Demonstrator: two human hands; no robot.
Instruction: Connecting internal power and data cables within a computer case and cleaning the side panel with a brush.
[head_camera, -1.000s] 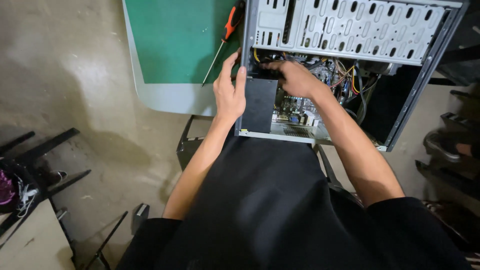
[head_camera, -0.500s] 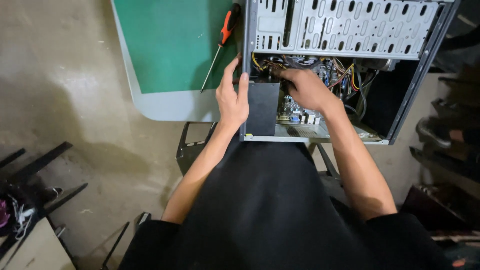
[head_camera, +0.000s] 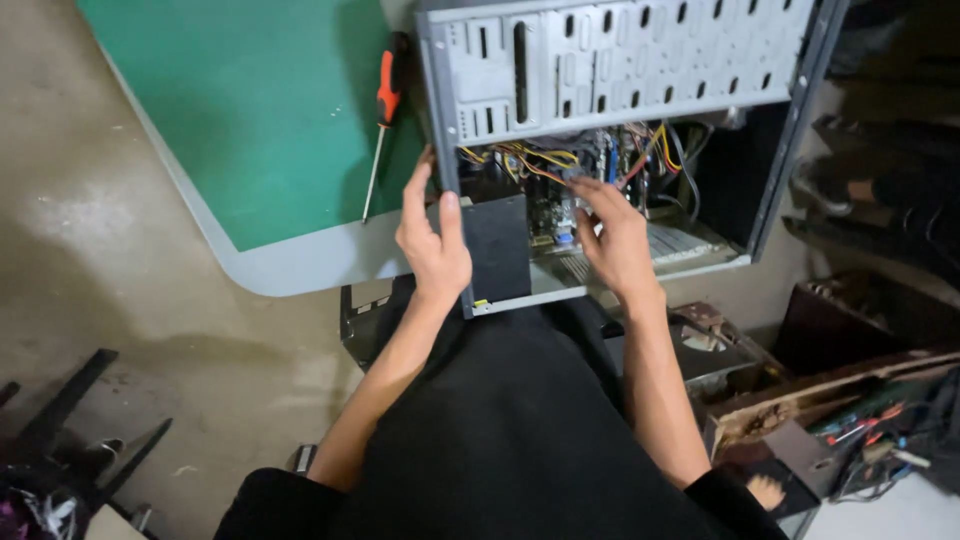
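An open grey computer case (head_camera: 620, 70) lies on its side on a green-topped table (head_camera: 250, 110). My left hand (head_camera: 432, 240) grips the case's near-left edge beside a black box-shaped unit (head_camera: 496, 248) inside it. My right hand (head_camera: 615, 235) is inside the case with its fingers apart, fingertips at a bundle of yellow, red and black wires (head_camera: 560, 160) above the circuit board. Whether it pinches a wire or connector is not visible.
A screwdriver with an orange-and-black handle (head_camera: 382, 110) lies on the green top left of the case. A dark metal frame (head_camera: 360, 315) sits under the table edge. Boxes of tools and cables (head_camera: 850, 410) stand at the right, shoes (head_camera: 860, 190) beyond them. Concrete floor at the left.
My right hand has drawn back from deep in the case toward the wires near the front. My left hand stays on the case edge. The view has shifted closer over the table.
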